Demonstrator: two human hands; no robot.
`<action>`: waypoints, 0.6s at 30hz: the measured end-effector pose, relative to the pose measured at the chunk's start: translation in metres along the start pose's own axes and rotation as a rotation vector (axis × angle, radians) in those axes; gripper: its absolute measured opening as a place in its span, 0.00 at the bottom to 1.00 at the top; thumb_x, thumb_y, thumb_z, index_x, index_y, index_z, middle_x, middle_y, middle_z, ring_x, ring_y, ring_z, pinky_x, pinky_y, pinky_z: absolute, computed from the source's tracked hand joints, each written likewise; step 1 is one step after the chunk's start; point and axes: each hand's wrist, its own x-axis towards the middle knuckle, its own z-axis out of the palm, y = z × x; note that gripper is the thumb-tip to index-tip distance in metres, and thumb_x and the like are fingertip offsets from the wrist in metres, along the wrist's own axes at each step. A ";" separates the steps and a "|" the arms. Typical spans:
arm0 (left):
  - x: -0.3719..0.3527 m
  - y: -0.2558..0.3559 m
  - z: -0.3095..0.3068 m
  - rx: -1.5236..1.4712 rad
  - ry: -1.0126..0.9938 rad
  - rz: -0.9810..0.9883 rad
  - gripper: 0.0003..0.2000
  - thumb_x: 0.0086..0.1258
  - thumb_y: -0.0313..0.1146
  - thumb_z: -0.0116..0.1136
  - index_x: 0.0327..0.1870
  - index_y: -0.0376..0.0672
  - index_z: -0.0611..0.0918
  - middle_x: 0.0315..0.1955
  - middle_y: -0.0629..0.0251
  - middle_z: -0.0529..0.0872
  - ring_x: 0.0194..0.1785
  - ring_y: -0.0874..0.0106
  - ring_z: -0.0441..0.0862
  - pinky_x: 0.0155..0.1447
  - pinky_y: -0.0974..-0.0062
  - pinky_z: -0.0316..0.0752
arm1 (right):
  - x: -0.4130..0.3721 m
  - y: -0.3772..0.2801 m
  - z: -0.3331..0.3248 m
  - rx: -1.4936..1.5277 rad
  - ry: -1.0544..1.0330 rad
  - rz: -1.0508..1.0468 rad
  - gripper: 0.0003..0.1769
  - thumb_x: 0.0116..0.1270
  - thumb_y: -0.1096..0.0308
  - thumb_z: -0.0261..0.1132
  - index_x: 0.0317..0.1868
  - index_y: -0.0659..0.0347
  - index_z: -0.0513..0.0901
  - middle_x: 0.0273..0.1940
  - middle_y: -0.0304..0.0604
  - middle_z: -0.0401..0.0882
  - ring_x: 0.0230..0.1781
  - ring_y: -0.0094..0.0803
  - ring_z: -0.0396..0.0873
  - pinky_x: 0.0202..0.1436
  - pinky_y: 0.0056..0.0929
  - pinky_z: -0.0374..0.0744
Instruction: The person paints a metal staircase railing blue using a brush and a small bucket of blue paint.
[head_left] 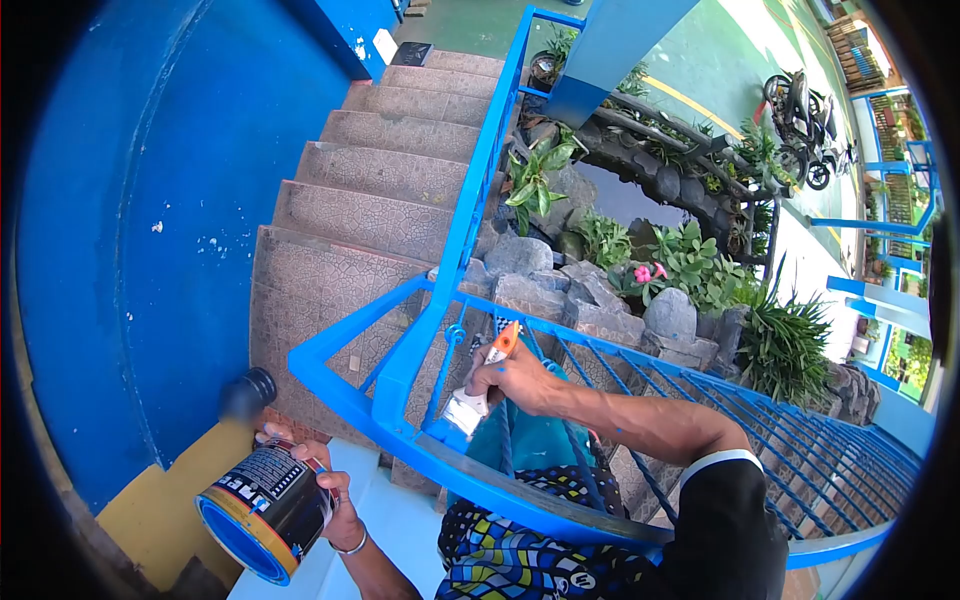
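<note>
Blue metal railing with slanting twisted bars runs across the lower middle of the view and down to the right, with one long rail going up beside the patterned tile stairs. The right hand is above the railing, pinching a paintbrush with an orange-tipped handle between thumb and fingers. The brush's pale bristles, blue at the tip, point down to the rail; whether they touch it is hard to tell. Blue specks mark the hand.

The left hand, with a bracelet at the wrist, curls its fingers around a black paint can with a printed label and a yellow-and-blue rim. The can is tilted, its round blue end towards the bottom of the view. Just above that hand is a dark, partly blurred round object.

A blue wall with pale scuffs stands left of the stairs, above a yellow band. Right of the stairs are grey rocks, green plants, pink flowers and a small pool; parked motorcycles stand farther off.
</note>
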 end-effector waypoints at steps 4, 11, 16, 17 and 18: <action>0.002 0.001 0.001 0.003 0.009 -0.011 0.45 0.70 0.43 0.70 0.85 0.63 0.57 0.83 0.74 0.59 0.78 0.64 0.62 0.72 0.49 0.67 | 0.015 -0.016 -0.010 -0.006 0.091 0.026 0.08 0.57 0.76 0.73 0.35 0.69 0.83 0.34 0.52 0.87 0.32 0.42 0.89 0.32 0.41 0.92; 0.012 0.000 -0.005 -0.011 0.014 -0.022 0.44 0.70 0.43 0.69 0.85 0.62 0.56 0.83 0.79 0.58 0.78 0.65 0.60 0.73 0.46 0.66 | 0.059 0.023 -0.004 -0.176 0.202 0.097 0.12 0.63 0.70 0.75 0.40 0.74 0.88 0.37 0.55 0.90 0.34 0.39 0.91 0.36 0.39 0.92; 0.018 0.001 -0.004 0.001 0.020 -0.037 0.43 0.71 0.42 0.68 0.85 0.64 0.57 0.84 0.80 0.57 0.77 0.65 0.61 0.74 0.45 0.66 | 0.065 0.005 -0.001 -0.195 0.282 0.193 0.12 0.65 0.72 0.73 0.40 0.74 0.85 0.39 0.57 0.90 0.34 0.40 0.92 0.33 0.37 0.93; 0.019 -0.002 -0.004 -0.014 0.022 -0.032 0.43 0.71 0.42 0.68 0.85 0.64 0.57 0.84 0.80 0.57 0.78 0.65 0.61 0.73 0.46 0.66 | 0.070 0.006 -0.003 -0.206 0.299 0.201 0.12 0.65 0.71 0.74 0.40 0.74 0.85 0.39 0.57 0.90 0.34 0.40 0.92 0.33 0.37 0.93; 0.020 -0.003 -0.003 -0.022 0.024 -0.029 0.42 0.72 0.42 0.67 0.85 0.64 0.58 0.84 0.79 0.57 0.78 0.65 0.61 0.73 0.46 0.66 | 0.073 0.006 -0.005 -0.217 0.317 0.209 0.12 0.65 0.71 0.74 0.40 0.75 0.85 0.39 0.57 0.90 0.33 0.41 0.91 0.32 0.38 0.92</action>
